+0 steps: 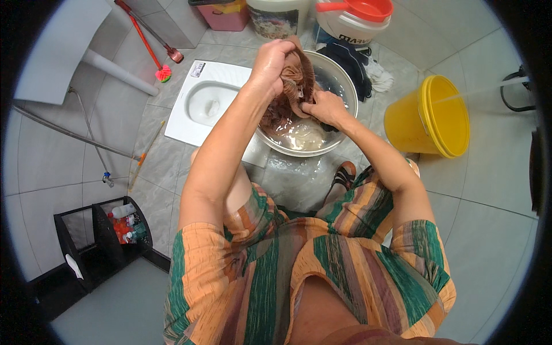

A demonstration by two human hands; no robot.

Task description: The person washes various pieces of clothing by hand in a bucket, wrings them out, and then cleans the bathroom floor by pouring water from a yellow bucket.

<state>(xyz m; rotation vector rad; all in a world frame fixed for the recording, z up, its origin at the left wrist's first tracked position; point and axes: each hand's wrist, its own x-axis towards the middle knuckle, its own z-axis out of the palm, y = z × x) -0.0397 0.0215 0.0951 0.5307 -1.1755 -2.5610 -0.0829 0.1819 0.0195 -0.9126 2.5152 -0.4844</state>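
My left hand (271, 64) grips a wet brown ribbed garment (294, 71) and holds it up over a round wash basin (354, 101). Lower down and to the right, my right hand (325, 108) pinches a hanging part of the same garment. Water fills part of the basin. In it lie a dark reddish-brown cloth (276, 115) and a pale cloth (309, 137), both wet. Something dark shows beneath my right hand, too hidden to name. The basin's left side overlaps the edge of a white squat toilet (181, 114).
A water stream (483, 89) runs into a tilted-looking yellow bucket (403, 120) at right. Dark clothes (345, 64) and a white cloth (379, 76) lie behind the basin. White buckets (278, 21), a red dipper (371, 9) and a pink bin (224, 17) stand farther back. A black shelf (101, 228) holds bottles.
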